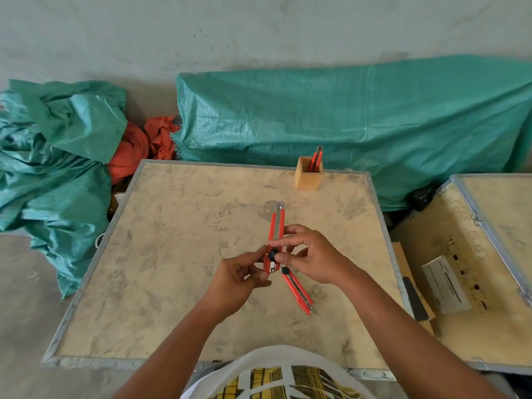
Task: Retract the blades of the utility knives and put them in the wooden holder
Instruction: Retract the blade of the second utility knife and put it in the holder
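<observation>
head | both hands grip red knife (275, 237) | blade out

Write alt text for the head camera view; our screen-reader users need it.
Two bare hands hold a red utility knife above a worn table, the right hand on its black knob, the left hand at its base. A second knife lies below; a third stands in a wooden holder.
</observation>
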A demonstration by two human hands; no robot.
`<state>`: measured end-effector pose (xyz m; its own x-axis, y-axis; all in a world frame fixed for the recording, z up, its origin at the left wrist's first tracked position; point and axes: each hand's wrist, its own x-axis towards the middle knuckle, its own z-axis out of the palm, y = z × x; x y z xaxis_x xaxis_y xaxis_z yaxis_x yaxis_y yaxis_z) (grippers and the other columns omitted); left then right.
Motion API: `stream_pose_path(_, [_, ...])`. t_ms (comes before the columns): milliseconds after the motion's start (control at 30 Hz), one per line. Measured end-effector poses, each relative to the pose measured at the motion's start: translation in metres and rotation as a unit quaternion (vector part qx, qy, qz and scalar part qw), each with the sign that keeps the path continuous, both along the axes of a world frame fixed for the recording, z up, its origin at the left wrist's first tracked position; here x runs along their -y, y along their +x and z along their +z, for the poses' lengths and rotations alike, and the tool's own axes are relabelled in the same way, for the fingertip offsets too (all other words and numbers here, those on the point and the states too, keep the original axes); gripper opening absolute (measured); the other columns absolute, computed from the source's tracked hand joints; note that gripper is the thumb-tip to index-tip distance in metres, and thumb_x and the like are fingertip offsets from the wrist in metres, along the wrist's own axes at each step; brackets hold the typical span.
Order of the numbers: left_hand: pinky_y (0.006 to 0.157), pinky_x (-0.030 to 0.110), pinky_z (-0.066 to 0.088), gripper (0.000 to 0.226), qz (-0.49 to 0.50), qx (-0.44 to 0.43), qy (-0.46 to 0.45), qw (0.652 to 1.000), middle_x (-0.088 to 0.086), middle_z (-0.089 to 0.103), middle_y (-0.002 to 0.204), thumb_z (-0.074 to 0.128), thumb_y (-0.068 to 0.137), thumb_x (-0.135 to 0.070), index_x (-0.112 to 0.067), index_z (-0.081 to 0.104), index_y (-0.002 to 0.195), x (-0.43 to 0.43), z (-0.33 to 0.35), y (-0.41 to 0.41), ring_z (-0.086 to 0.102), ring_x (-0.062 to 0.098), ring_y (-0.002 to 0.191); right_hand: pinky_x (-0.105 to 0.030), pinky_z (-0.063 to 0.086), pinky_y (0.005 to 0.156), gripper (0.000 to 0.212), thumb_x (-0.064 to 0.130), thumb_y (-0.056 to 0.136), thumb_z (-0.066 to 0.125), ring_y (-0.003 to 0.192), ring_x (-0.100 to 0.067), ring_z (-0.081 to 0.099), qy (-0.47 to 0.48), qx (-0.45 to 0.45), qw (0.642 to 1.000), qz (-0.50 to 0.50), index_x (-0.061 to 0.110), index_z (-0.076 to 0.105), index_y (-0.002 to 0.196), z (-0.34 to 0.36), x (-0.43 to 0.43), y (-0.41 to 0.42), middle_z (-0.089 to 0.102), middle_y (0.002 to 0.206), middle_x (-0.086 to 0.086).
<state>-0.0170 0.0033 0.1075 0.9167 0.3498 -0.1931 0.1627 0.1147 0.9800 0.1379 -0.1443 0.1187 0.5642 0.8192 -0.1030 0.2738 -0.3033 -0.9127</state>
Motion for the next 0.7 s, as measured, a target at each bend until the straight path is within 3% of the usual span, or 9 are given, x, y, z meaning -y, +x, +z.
stream_pose_path(233, [0.079, 0.037, 0.062, 0.057, -0.005, 0.007, 0.005, 1.0, -0.002, 0.074, 0.093, 0.064, 0.085, 0.017, -0.029, 0.068, 0.119, -0.002, 0.005, 0.0, 0.064, 0.012, 0.075, -0.021, 0.056, 0.071, 0.017, 0.043, 0.078, 0.082, 0.092, -0.004, 0.066, 0.012, 0.044, 0.998, -0.041, 0.049, 0.069, 0.087, 0.006, -0.002, -0.01, 0.064, 0.113, 0.021])
stream_pose_path(367, [0.08, 0.037, 0.062, 0.057, -0.012, 0.013, 0.015, 1.0, 0.005, 0.075, 0.1, 0.064, 0.085, 0.017, -0.026, 0.067, 0.123, -0.002, 0.009, 0.004, 0.064, 0.009, 0.074, -0.017, 0.056, 0.074, 0.023, 0.036, 0.085, 0.079, 0.096, -0.005, 0.068, 0.021, 0.036, 0.998, -0.038, 0.041, 0.075, 0.107, 0.006, 0.0, -0.009, 0.065, 0.119, 0.021])
stream_pose_path(433, [0.08, 0.037, 0.062, 0.058, -0.013, 0.013, 0.018, 1.0, 0.001, 0.076, 0.098, 0.064, 0.084, 0.017, -0.026, 0.067, 0.123, -0.002, 0.011, 0.005, 0.064, 0.009, 0.072, -0.018, 0.056, 0.072, 0.019, 0.03, 0.085, 0.081, 0.095, -0.007, 0.069, 0.029, 0.034, 0.998, -0.046, 0.037, 0.077, 0.102, 0.006, 0.001, -0.009, 0.066, 0.118, 0.019])
stream_pose_path(567, [0.081, 0.038, 0.062, 0.059, -0.024, 0.013, 0.033, 0.999, 0.001, 0.075, 0.094, 0.066, 0.084, 0.016, -0.028, 0.067, 0.123, -0.001, 0.014, 0.009, 0.066, 0.013, 0.076, -0.026, 0.06, 0.068, 0.025, 0.048, 0.074, 0.083, 0.09, -0.008, 0.067, 0.036, 0.079, 0.992, -0.088, 0.034, 0.066, 0.085, 0.007, 0.002, -0.011, 0.066, 0.103, 0.017])
stream_pose_path(700, [0.082, 0.039, 0.062, 0.058, -0.025, 0.014, 0.04, 0.999, 0.01, 0.074, 0.104, 0.066, 0.083, 0.016, -0.025, 0.066, 0.125, 0.001, 0.015, 0.015, 0.067, 0.03, 0.082, -0.023, 0.058, 0.072, 0.03, 0.045, 0.079, 0.082, 0.092, -0.008, 0.068, 0.046, 0.045, 0.994, -0.084, 0.039, 0.073, 0.106, 0.009, 0.006, -0.007, 0.067, 0.113, 0.018])
